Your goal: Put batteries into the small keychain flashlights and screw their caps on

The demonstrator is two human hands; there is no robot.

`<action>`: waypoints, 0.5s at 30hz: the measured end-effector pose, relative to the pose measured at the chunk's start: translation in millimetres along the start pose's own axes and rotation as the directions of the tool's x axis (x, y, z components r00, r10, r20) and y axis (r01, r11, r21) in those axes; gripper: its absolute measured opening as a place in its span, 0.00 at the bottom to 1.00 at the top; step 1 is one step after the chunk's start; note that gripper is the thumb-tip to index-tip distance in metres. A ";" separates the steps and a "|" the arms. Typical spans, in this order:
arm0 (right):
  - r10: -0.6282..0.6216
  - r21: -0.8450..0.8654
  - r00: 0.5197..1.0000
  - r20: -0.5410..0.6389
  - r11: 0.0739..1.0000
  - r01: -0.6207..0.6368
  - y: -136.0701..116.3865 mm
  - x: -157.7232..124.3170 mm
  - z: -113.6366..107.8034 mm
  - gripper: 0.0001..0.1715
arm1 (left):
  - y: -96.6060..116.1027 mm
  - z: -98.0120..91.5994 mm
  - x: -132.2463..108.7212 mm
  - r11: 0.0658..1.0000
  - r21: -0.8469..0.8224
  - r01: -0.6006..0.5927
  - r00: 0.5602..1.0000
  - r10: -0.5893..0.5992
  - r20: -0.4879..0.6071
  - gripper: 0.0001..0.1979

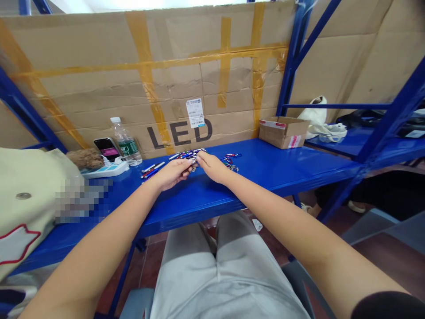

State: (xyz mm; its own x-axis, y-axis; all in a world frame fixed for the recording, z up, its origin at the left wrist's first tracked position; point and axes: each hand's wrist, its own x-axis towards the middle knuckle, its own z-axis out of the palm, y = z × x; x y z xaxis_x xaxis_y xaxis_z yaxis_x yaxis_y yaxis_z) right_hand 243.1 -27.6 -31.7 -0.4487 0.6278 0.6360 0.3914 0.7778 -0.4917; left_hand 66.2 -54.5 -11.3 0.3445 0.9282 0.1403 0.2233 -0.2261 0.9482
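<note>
My left hand is closed in a pinch on a small shiny metal piece. My right hand meets it from the other side, with its fingers pressed together at the same piece; they hide most of it. Just behind my hands lies a heap of slim coloured metal sticks, like pens or small torches. Several more blue, red and silver sticks lie in a loose row left of my left hand. To the right of my right hand are small coloured clips with metal ends.
A blue table stands against a large taped cardboard sheet. At the left are a pale bag, a power strip, a phone and a water bottle. An open cardboard box sits at the back right.
</note>
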 end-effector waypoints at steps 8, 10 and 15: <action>0.136 0.141 0.990 0.042 0.980 -0.140 -2.5 -1.6 0.9 0.12 | -5.5 -0.2 1.1 0.692 0.623 -0.364 0.882 0.470 -0.007 0.14; 0.266 0.341 0.954 0.138 0.892 -0.298 -3.8 -0.8 1.7 0.14 | -6.3 0.1 2.7 0.442 0.778 -0.447 0.774 0.627 0.089 0.13; 0.383 0.469 0.861 0.335 0.725 -0.505 -4.0 0.9 -1.5 0.19 | -5.1 1.8 6.9 0.243 0.830 -0.503 0.698 0.681 0.223 0.13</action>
State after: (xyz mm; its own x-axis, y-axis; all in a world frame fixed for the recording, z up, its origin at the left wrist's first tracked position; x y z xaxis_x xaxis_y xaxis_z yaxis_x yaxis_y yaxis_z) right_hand 242.3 -30.1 -28.3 -0.5051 0.8480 0.1602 0.1330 0.2599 -0.9564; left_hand 69.0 -47.5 -15.7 0.5959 0.4276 0.6798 0.6376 -0.7666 -0.0767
